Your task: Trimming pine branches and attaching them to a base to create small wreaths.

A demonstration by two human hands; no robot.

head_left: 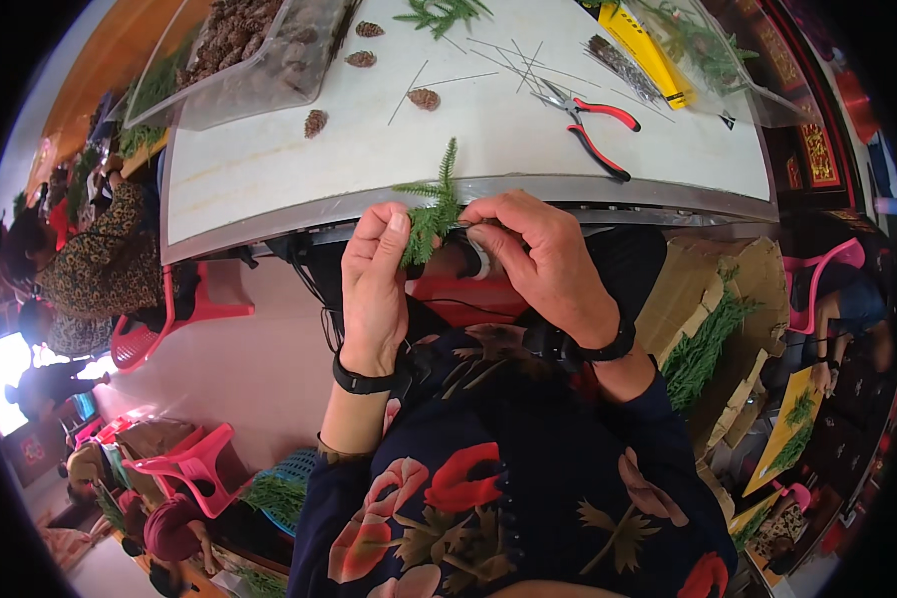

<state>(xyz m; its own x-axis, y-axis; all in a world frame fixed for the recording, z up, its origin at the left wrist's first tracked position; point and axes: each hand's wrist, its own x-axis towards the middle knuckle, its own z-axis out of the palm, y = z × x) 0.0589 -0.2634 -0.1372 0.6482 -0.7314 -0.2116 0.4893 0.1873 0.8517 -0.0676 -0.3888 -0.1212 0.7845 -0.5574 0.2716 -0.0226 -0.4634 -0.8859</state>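
Just over the near edge of the table, my left hand is closed, pinching a green artificial pine sprig between thumb and fingers. Its tip points up toward the tabletop. My right hand is closed in a pinch beside the sprig's right side. A small thin dark end shows at its fingertips, too small to name. On the white table, beyond my hands, lie needle-nose pliers with red and black handles, partly spread. Several thin wires are scattered left of them, near a small pine cone.
Further loose cones, one at the left, lie near a clear plastic bin of pine cones. A yellow package sits at the far right. Beside me on the right, a cardboard box holds green sprigs. Other people sit around the room.
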